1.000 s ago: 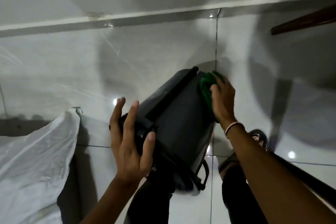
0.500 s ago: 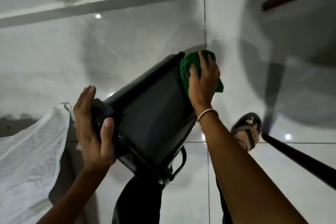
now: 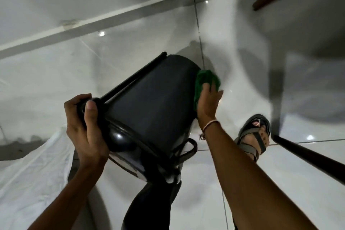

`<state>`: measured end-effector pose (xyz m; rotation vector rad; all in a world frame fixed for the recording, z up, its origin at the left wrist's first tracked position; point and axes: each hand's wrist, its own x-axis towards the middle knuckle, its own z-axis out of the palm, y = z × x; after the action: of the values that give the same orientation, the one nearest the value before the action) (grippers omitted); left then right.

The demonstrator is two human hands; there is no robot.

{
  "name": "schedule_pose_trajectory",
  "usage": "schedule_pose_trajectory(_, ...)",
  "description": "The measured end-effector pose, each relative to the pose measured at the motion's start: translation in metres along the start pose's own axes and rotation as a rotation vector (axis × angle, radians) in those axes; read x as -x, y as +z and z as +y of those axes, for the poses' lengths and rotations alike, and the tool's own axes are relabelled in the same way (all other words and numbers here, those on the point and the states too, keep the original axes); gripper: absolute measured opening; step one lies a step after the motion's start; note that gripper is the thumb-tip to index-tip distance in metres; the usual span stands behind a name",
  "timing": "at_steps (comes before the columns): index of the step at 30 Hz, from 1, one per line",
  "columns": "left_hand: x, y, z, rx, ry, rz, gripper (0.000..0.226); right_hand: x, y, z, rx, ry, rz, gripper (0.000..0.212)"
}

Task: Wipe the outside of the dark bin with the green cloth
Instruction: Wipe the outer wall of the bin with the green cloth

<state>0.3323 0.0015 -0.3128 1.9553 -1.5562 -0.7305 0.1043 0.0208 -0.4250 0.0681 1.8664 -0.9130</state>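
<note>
Head view puts the dark bin [image 3: 149, 102] at the centre of your sight, tipped over and held off the floor, its base end toward 1 o'clock and its rim and lid end down toward 7 o'clock, over your dark trouser leg [image 3: 149, 205]. You are in the middle of the wipe itself. Your left hand [image 3: 87, 127] is wrapped round the bin's lid end at about 9 o'clock of the body, fingers curled over the top edge and thumb pressed flat on it, doing the steadying. Your right hand [image 3: 208, 104] sits at 3 o'clock of the bin, fingers spread and folded down on the green cloth [image 3: 204, 84], which is bunched between your palm and the bin's side wall near the base.

By my reading, only the right flank is under the cloth now; the broad face turned toward you and the far side look untouched or cannot be judged. Your next stroke calls for firm pressure along that wall, then a turn of the bin with the left hand to bring a fresh face round.

Around you: a white sheet [image 3: 31, 173] lies on the tiled floor [image 3: 261, 183] at 8 o'clock, near your left forearm. Your sandalled foot [image 3: 255, 136] stands at 4 o'clock, just beside your right wrist, and a dark pole [image 3: 308, 157] runs out toward 4 o'clock beyond it. A thin wire loop [image 3: 188, 149] hangs at the bin's lower end; it may snag the cloth if you sweep low.
</note>
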Motion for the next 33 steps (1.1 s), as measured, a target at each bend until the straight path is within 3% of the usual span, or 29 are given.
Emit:
schedule_pose_trajectory(1,-0.003,0.003,0.002,0.007,-0.036,0.027,0.033,-0.009,0.0,-0.003,-0.087,0.063,-0.013,0.052)
schedule_pose_trajectory(3,-0.012,0.006,0.005,0.013,-0.11,0.083,0.037,0.0,-0.003,-0.011,-0.013,-0.032,-0.128,0.051)
schedule_pose_trajectory(8,-0.035,0.009,0.009,0.007,-0.198,0.108,0.048,0.089,-0.024,-0.001,0.189,-0.74,-0.714,0.065)
schedule_pose_trajectory(9,-0.037,0.009,0.01,-0.005,-0.189,0.082,0.047,0.085,-0.026,0.003,0.214,-0.804,-0.752,0.065)
schedule_pose_trajectory(11,-0.033,0.009,0.015,-0.024,-0.152,0.033,0.043,0.061,-0.022,0.002,0.278,-0.709,-0.548,0.06)
schedule_pose_trajectory(14,-0.024,0.015,0.03,0.005,-0.081,-0.013,0.032,0.007,-0.011,-0.01,0.164,-0.234,-0.157,0.049)
schedule_pose_trajectory(16,-0.017,0.021,0.042,0.001,-0.047,-0.05,0.037,-0.021,-0.013,-0.016,0.058,-0.067,-0.059,0.048)
schedule_pose_trajectory(19,0.0,0.02,0.052,-0.011,0.012,-0.084,0.036,-0.015,-0.031,-0.026,-0.026,-0.081,-0.118,0.045)
schedule_pose_trajectory(22,0.032,0.011,0.051,-0.073,0.193,-0.208,0.03,0.024,-0.058,-0.039,-0.177,-0.133,-0.142,0.041)
schedule_pose_trajectory(26,0.088,0.005,0.043,-0.133,0.428,-0.365,0.047,0.061,-0.077,-0.046,-0.274,-0.223,-0.186,0.045)
schedule_pose_trajectory(28,0.106,0.006,0.044,-0.1,0.298,-0.374,0.063,0.076,-0.075,-0.033,-0.214,-0.234,-0.246,0.043)
schedule_pose_trajectory(30,0.11,0.012,0.049,-0.059,0.047,-0.314,0.067,0.098,-0.074,-0.01,-0.059,-0.235,-0.366,0.033)
schedule_pose_trajectory(33,0.107,0.021,0.05,-0.032,-0.207,-0.277,0.064,0.133,-0.078,0.029,0.364,-0.539,-0.493,0.03)
